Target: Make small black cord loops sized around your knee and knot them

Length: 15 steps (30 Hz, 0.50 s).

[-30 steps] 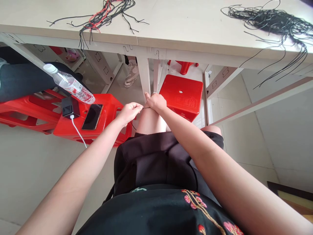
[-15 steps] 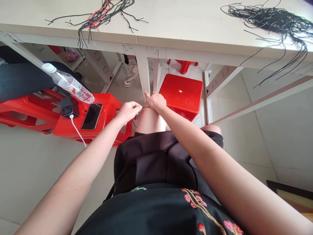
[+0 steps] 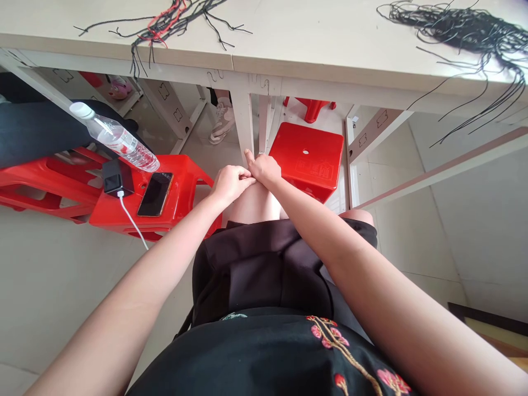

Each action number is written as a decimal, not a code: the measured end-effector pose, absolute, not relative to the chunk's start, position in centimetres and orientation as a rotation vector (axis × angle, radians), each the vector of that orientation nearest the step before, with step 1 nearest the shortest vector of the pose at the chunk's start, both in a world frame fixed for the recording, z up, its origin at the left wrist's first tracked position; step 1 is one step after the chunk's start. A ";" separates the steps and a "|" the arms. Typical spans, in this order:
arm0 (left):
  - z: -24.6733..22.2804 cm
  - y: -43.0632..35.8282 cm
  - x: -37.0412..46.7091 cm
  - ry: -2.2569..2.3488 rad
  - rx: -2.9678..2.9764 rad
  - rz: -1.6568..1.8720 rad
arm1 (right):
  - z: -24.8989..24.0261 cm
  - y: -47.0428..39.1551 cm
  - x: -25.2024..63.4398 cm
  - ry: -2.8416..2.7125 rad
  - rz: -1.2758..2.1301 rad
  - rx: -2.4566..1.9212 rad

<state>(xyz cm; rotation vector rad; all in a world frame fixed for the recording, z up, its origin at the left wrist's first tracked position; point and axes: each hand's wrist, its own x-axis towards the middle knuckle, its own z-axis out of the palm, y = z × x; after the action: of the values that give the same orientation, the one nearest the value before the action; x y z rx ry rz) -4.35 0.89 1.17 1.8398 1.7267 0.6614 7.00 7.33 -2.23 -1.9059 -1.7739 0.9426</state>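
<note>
Over the bare knee (image 3: 253, 203), my two hands meet with their fingertips together. My left hand (image 3: 230, 184) is closed in a pinch, its fingers reaching under the fingers of my right hand. Closed too, my right hand (image 3: 266, 168) has its thumb pointing up and away. The thin black cord that showed between them half a second ago is hidden by the fingers now. On the table above lie a bundle of black cords with a red one (image 3: 165, 27) at left and a tangled pile of black cords (image 3: 457, 33) at right.
A red stool (image 3: 181, 181) at left bears a water bottle (image 3: 119, 144), a black charger (image 3: 116, 177) with a white cable, and a phone (image 3: 155, 194). Another red stool (image 3: 307, 154) stands beyond my hands, under the table edge (image 3: 313, 71). Another person's dark-clothed leg (image 3: 45, 132) is at far left.
My left hand has moved right and up to touch my right hand, closing the gap where the black cord was stretched. My right hand has barely moved.
</note>
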 end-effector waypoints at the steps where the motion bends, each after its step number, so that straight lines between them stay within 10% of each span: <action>1: 1.2 1.0 -4.2 1.727 1.850 0.680 | -2.3 7.3 7.0 -1.770 0.947 -1.898; 15: 4.0 -0.4 -3.7 1.130 0.502 0.944 | 0.6 0.3 10.7 -1.196 0.853 -1.183</action>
<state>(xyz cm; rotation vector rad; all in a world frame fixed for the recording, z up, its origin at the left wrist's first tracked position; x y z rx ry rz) -3.75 -0.38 3.96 0.5022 1.1296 0.9435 10.72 0.27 0.56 -1.1826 -1.1959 0.8526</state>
